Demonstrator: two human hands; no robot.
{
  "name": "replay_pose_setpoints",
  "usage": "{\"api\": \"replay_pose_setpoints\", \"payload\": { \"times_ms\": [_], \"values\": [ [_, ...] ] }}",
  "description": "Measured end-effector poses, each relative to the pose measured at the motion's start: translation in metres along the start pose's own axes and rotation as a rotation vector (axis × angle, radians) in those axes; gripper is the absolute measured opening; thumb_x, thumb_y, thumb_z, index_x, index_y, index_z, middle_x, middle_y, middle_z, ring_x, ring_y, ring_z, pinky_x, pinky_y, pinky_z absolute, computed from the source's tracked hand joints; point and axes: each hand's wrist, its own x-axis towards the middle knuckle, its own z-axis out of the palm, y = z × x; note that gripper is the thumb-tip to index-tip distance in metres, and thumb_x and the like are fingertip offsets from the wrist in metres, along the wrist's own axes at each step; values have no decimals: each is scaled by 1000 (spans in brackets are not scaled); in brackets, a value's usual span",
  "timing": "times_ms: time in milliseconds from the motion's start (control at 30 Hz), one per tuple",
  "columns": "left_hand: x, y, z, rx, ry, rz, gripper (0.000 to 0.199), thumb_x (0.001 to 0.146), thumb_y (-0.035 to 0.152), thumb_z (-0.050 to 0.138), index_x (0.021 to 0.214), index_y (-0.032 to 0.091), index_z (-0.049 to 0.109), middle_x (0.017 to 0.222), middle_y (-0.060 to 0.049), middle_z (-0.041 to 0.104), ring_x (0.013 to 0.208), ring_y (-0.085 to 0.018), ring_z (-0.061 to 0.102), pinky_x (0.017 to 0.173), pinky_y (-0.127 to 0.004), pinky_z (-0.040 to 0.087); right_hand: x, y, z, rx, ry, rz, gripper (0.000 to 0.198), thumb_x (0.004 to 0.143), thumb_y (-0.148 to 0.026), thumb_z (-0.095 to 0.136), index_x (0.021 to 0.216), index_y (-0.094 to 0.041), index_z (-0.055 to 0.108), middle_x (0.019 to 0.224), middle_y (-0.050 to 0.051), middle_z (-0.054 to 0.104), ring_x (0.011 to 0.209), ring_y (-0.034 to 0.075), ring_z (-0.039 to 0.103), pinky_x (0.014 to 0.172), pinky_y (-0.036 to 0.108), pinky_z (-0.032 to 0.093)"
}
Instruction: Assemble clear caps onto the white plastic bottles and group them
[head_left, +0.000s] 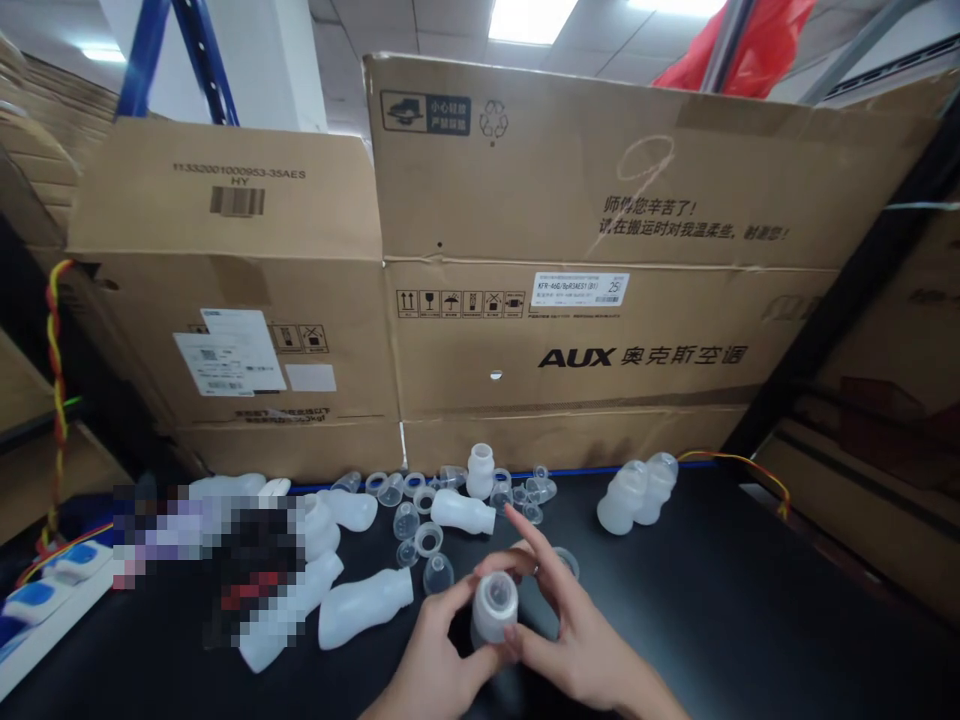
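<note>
Near the front of the black table, a translucent white baby bottle stands roughly upright between both hands, its top facing me. My left hand wraps thumb and fingers around its left side. On the right side, the thumb of my right hand presses near the rim, while the index finger points up and away. A clear inner piece shows in the bottle's mouth. Just beyond my hands lie a clear dome-shaped cap and a ring. Partly behind my right hand is another round clear piece.
Several bottle bodies lie at left, beside a pixelated patch. Rings, nipples and caps cluster at the back around an upright bottle. Two bottles stand at right. A cardboard wall closes the back; a power strip lies far left.
</note>
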Motion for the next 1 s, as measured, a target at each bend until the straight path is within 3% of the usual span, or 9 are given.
{"api": "replay_pose_setpoints", "payload": {
  "times_ms": [167, 367, 567, 667, 700, 767, 833, 867, 1000],
  "values": [
    [1, 11, -5, -226, -292, -43, 53, 82, 42, 87, 130, 22, 72, 130, -10, 76, 120, -31, 70, 115, -49, 50, -2, -4, -10, 54, -133, 32, 77, 95, -39, 74, 162, -35, 35, 140, 9, 65, 133, 27, 59, 120, 51, 36],
    [1, 12, -6, -358, -287, -8, 63, 84, 55, 84, 135, 22, 69, 136, -13, 73, 128, -34, 66, 117, -49, 48, 1, 2, -12, 189, -157, 79, 75, 94, -44, 79, 158, -36, 41, 142, 8, 65, 136, 27, 57, 120, 48, 36],
    [3, 15, -2, -265, -172, 13, 76, 81, 66, 80, 141, 21, 65, 147, -16, 66, 135, -36, 62, 121, -52, 45, 2, 7, 2, -211, 176, 66, 81, 78, -47, 91, 149, -36, 52, 120, 4, 66, 115, 28, 59, 112, 47, 37],
    [2, 8, -1, -197, -104, -1, 74, 85, 65, 76, 142, 20, 65, 144, -16, 69, 133, -35, 65, 120, -50, 47, -3, 8, -9, -223, 254, 13, 62, 87, -56, 79, 138, -31, 57, 95, 1, 62, 90, 23, 58, 94, 41, 45],
    [1, 2, -2, -167, -81, -8, 73, 86, 65, 75, 143, 20, 64, 143, -15, 70, 132, -34, 66, 119, -49, 49, -5, 7, -15, -197, 246, 5, 59, 90, -57, 75, 139, -31, 55, 96, 1, 62, 90, 23, 58, 92, 39, 46],
    [0, -15, -1, -85, -20, 2, 73, 82, 65, 77, 140, 22, 67, 139, -14, 72, 129, -35, 68, 116, -48, 52, -7, 5, -23, -136, 142, 25, 71, 90, -55, 76, 151, -34, 46, 119, 6, 64, 110, 26, 60, 102, 42, 45],
    [-1, -36, 1, 29, 87, 55, 72, 74, 67, 84, 132, 26, 74, 131, -12, 77, 121, -35, 73, 109, -46, 58, -8, 2, -27, -100, 16, 90, 79, 91, -52, 77, 159, -40, 38, 144, 7, 59, 134, 30, 53, 119, 51, 34],
    [0, -46, 3, 88, 122, 117, 72, 70, 68, 86, 128, 27, 76, 126, -12, 79, 115, -35, 76, 103, -44, 62, -7, 1, -26, -105, -15, 121, 79, 91, -51, 77, 159, -42, 39, 147, 6, 59, 137, 31, 52, 125, 56, 26],
    [-1, -61, 14, 335, 288, 492, 68, 80, 54, 83, 141, 31, 65, 113, -9, 83, 94, -32, 82, 83, -39, 69, -9, 7, -14, -225, 61, 168, 77, 86, -52, 84, 154, -46, 49, 136, 2, 71, 135, 37, 55, 128, 69, 2]
  ]
}}
